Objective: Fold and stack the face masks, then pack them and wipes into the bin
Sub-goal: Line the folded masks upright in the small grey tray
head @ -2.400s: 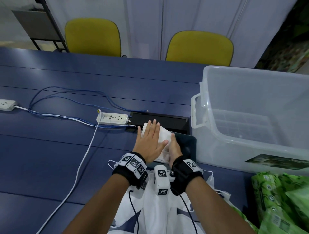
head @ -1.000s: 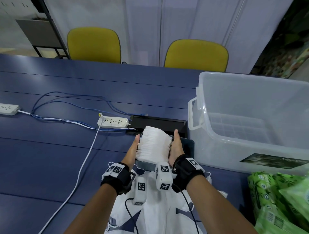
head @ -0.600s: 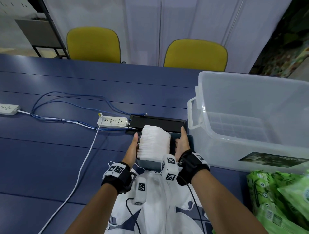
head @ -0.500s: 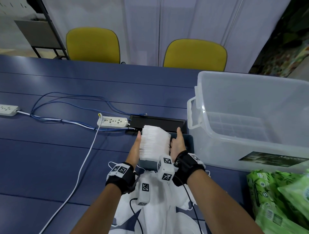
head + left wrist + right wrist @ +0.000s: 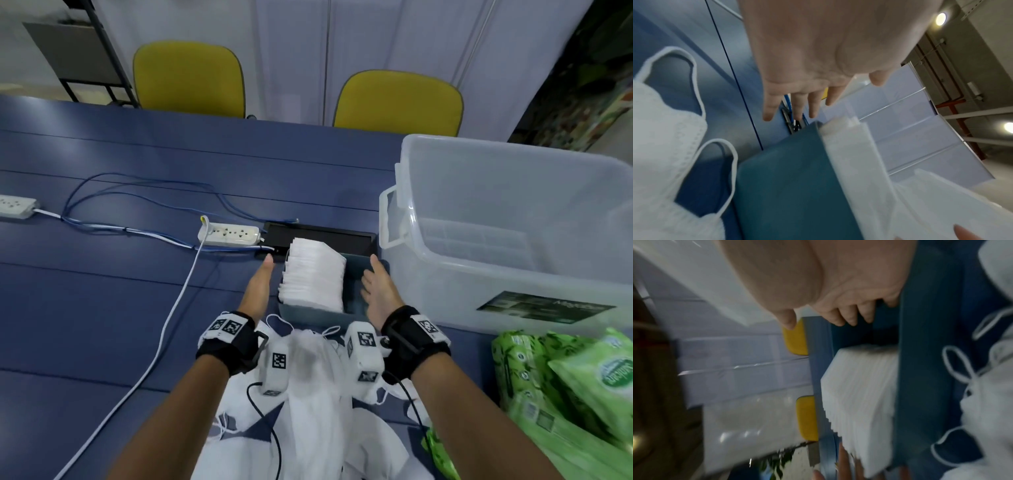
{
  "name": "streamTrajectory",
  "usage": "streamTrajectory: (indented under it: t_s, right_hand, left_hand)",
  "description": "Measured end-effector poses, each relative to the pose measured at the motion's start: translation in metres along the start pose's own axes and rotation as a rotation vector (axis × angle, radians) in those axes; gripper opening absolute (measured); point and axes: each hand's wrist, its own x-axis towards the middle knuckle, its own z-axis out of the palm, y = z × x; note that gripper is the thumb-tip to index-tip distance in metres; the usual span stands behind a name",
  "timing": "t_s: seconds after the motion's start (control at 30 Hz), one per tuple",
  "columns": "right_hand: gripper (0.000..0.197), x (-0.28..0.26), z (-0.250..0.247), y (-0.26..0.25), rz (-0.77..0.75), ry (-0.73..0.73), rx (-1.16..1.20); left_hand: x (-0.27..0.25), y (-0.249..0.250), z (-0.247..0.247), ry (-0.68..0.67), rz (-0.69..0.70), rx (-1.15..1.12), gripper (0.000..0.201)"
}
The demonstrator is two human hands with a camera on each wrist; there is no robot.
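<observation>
Blue table (image 5: 137, 308), left to right. Two white power strips (image 5: 228, 235), far left and centre, joined by blue and white cables. Left hand (image 5: 257, 291) flat, fingers straight, holding nothing, just left of teal box (image 5: 308, 317). One stack of folded white masks (image 5: 313, 275) upright in box's left part. Right hand (image 5: 376, 291) loosely spread, empty, over box's right part. Unfolded masks (image 5: 308, 394) heaped near wrists. One clear bin (image 5: 513, 240) right of box. Green wipe packs (image 5: 582, 383) far right, at least two. Two yellow chairs (image 5: 188, 78) behind table.

Head view looks down the table (image 5: 102, 308); both close wrist views share its stack of masks (image 5: 313, 274).
</observation>
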Motion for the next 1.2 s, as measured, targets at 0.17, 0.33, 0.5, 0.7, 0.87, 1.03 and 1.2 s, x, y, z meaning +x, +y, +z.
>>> streamTrajectory:
  t_s: [0.17, 0.33, 0.5, 0.7, 0.87, 1.03, 1.2]
  right_hand:
    - [0.031, -0.052, -0.047, 0.026, -0.332, -0.032, -0.338]
    - [0.024, -0.084, -0.091, 0.081, -0.373, -0.01, -0.675]
    - [0.026, -0.108, -0.107, 0.135, -0.289, -0.021, -1.001]
    - [0.059, -0.117, -0.106, 0.171, -0.264, -0.072, -1.366]
    - [0.063, -0.118, -0.101, 0.185, -0.295, 0.019, -1.427]
    - [0.06, -0.118, -0.101, 0.191, -0.318, 0.042, -1.429]
    - [0.043, -0.111, -0.107, 0.179, -0.322, 0.127, -1.416]
  left_hand:
    - [-0.049, -0.014, -0.019, 0.014, 0.109, 0.157, 0.039]
    - [-0.099, -0.055, -0.021, -0.096, 0.142, 0.468, 0.017]
    - [-0.133, -0.109, -0.004, -0.153, 0.034, 0.804, 0.04]
    - [-0.146, -0.137, 0.015, -0.017, 0.0, 0.88, 0.077]
    - [-0.145, -0.136, 0.033, 0.094, -0.004, 0.894, 0.091]
    - [-0.139, -0.136, 0.045, 0.037, -0.028, 0.721, 0.093]
    - [-0.132, -0.128, 0.03, 0.084, -0.07, 0.414, 0.089]
